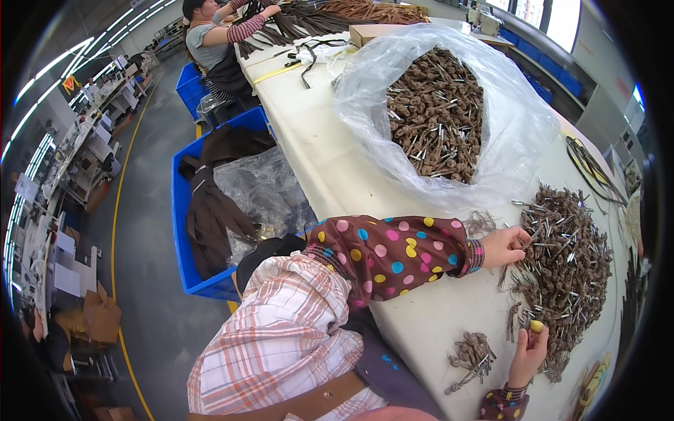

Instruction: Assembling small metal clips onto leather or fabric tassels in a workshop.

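A large heap of knotted brown cord bundles with silvery metal tips [569,266] lies on the pale-covered table. At the heap's left edge is my left hand [504,246], its fingers bent together against the bundles; what they pinch is too small to tell. My right hand [528,356] is at the heap's near edge with curled fingers, one wearing a yellow fingertip cover [536,326]. Whatever it grips is hidden. A loose cord bundle [514,321] lies just beyond its thumb. To its left sits a small separate group of bundles [472,359].
A big clear plastic bag [365,105] full of similar bundles stands beyond the heap. Left of the table, a blue bin [184,259] holds dark brown strips and plastic. Another person [210,42] handles dark strips at the table's far end. Black cords [593,168] lie at the right edge.
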The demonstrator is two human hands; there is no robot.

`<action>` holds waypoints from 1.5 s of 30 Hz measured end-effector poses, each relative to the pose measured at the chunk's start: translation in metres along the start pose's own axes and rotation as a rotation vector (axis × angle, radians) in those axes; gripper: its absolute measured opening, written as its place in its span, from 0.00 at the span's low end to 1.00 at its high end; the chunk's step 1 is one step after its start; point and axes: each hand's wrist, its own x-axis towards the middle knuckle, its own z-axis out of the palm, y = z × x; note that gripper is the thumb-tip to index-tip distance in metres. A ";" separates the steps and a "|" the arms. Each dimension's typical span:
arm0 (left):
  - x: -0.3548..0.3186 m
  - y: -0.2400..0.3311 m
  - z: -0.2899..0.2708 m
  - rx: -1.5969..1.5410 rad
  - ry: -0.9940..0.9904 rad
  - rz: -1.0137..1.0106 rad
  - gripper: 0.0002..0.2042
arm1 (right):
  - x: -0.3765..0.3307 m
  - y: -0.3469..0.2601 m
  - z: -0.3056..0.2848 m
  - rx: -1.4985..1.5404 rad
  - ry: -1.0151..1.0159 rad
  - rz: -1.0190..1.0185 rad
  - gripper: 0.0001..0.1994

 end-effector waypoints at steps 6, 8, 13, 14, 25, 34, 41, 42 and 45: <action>0.010 -0.012 0.004 0.133 0.097 0.105 0.21 | 0.009 -0.033 0.015 -0.310 -0.060 -0.197 0.17; 0.008 -0.011 0.005 0.122 0.105 0.087 0.21 | 0.017 -0.024 0.016 -0.487 0.099 -0.492 0.16; 0.009 -0.016 0.007 0.213 0.105 0.150 0.21 | 0.013 0.006 0.014 -0.211 0.054 -0.240 0.17; 0.010 -0.016 0.010 0.207 0.094 0.156 0.21 | 0.010 0.019 0.012 -0.219 0.064 -0.234 0.17; -0.002 0.000 0.005 0.196 -0.049 0.057 0.22 | 0.007 -0.020 0.016 -0.145 -0.048 -0.206 0.16; 0.000 -0.009 0.016 0.201 -0.055 0.062 0.23 | -0.006 -0.026 0.018 -0.168 -0.037 -0.300 0.17; -0.005 0.004 -0.007 0.177 -0.009 0.010 0.22 | 0.012 -0.056 0.020 -0.338 -0.112 -0.263 0.14; -0.003 0.005 -0.010 0.198 -0.012 -0.010 0.21 | 0.014 -0.054 0.021 -0.397 -0.086 -0.340 0.14; 0.002 0.012 -0.005 0.200 -0.067 -0.073 0.22 | 0.009 -0.047 0.015 -0.473 -0.063 -0.294 0.13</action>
